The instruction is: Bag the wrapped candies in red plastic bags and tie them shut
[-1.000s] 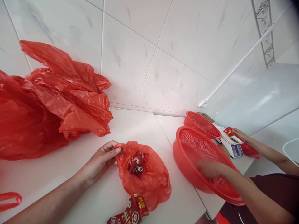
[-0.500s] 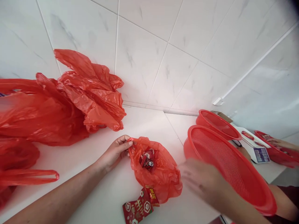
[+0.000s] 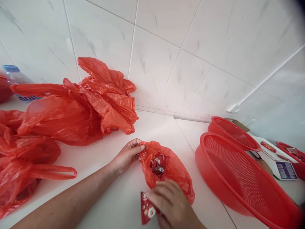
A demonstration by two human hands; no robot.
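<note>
My left hand (image 3: 128,156) pinches the rim of a small red plastic bag (image 3: 178,162) between thumb and fingers, keeping its mouth spread. Several dark red wrapped packets (image 3: 157,163) lie inside that bag. Just in front of it, my right hand (image 3: 175,203) grips a red snack packet (image 3: 146,208) with white flower prints. The right fingers and palm cover much of this packet. A second packet seen beside it earlier is hidden from view.
Full red plastic bags (image 3: 64,121) stand at left near a plastic bottle (image 3: 17,76). To the right are a large red perforated basket (image 3: 212,168), a smaller red basket (image 3: 234,132) and a white scale (image 3: 278,168). A tiled wall (image 3: 157,63) rises behind the white table.
My right hand has moved left from beside the basket and taken hold of the snack packet. My left hand still pinches the bag. The view has shifted left.
</note>
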